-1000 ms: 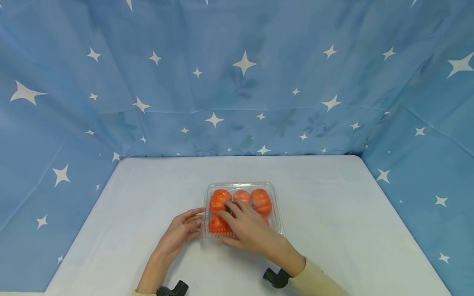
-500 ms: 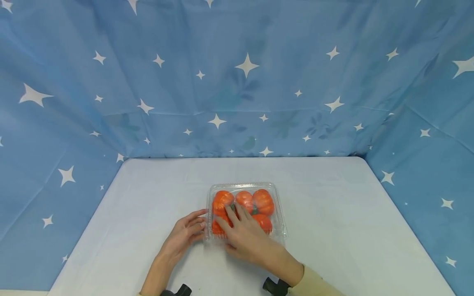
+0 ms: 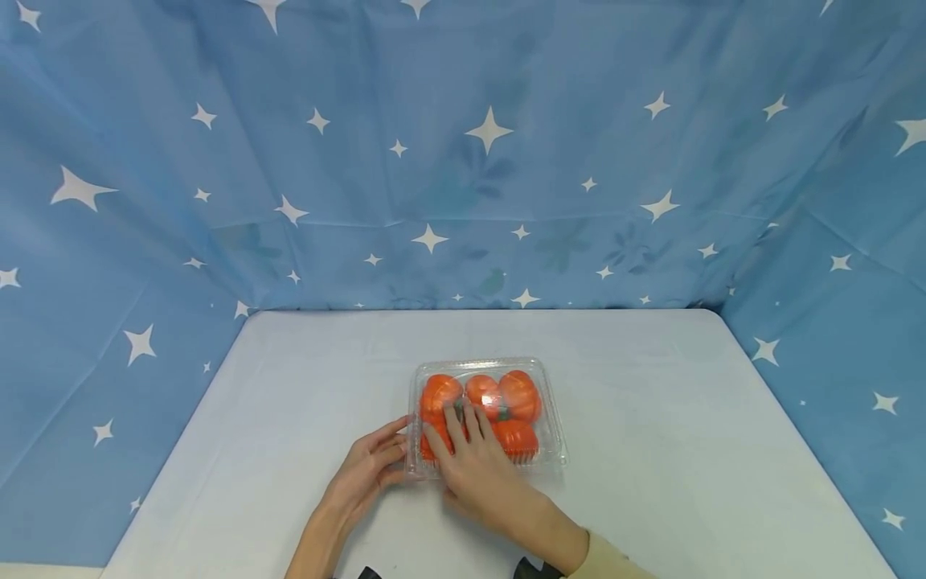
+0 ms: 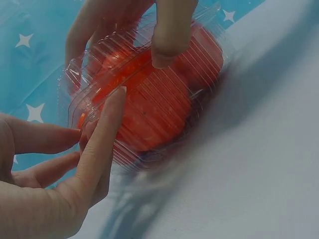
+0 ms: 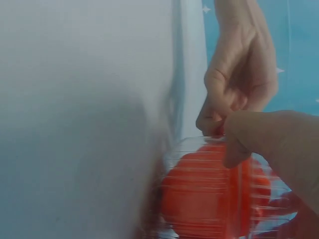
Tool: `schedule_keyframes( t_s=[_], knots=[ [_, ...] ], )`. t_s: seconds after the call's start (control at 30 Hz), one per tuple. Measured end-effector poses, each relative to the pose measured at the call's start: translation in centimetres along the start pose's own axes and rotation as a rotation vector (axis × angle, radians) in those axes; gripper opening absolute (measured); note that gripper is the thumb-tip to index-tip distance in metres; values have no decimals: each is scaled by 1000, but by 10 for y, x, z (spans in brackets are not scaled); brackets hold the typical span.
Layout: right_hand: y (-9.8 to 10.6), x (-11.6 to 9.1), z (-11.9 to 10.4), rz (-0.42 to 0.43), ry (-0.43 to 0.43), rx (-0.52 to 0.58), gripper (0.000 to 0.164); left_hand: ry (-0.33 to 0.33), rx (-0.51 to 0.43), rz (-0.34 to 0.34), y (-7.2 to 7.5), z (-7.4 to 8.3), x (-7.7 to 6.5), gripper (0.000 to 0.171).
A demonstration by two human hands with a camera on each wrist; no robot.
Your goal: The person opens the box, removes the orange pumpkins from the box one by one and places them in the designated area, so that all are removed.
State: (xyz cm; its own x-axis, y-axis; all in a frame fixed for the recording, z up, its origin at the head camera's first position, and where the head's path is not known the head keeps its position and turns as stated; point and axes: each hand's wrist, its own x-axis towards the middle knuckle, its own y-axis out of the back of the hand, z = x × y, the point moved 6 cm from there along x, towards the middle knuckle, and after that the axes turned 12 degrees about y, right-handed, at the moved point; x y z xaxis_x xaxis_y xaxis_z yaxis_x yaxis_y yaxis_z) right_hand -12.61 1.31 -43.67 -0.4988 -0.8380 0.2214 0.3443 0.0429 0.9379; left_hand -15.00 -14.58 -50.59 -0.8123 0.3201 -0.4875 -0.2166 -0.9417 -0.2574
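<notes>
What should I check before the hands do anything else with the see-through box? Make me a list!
1. Left hand touching the box: ok, at its left side.
2. Right hand on the box: ok, fingers on top.
3. Red things inside: ok.
4. Red things all easy to see: not ok, the right hand covers part of them.
5. Box over the table: ok.
6. Box snapped shut: cannot tell, hands hide some of its edge.
</notes>
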Motion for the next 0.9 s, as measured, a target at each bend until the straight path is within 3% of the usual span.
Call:
schedule_keyframes(
  t_s=[0.33, 0.57, 0.9],
  knots=[
    [-6, -2, -6, 99, -2, -46, 73, 12, -67, 60, 1, -9, -2, 67],
    [-7, -4, -7, 137, 24, -50, 69, -1, -86, 56, 1, -14, -5, 69],
    [-3, -6, 4, 78, 18, 11, 70, -16, -79, 58, -1, -10, 0, 69]
  ],
)
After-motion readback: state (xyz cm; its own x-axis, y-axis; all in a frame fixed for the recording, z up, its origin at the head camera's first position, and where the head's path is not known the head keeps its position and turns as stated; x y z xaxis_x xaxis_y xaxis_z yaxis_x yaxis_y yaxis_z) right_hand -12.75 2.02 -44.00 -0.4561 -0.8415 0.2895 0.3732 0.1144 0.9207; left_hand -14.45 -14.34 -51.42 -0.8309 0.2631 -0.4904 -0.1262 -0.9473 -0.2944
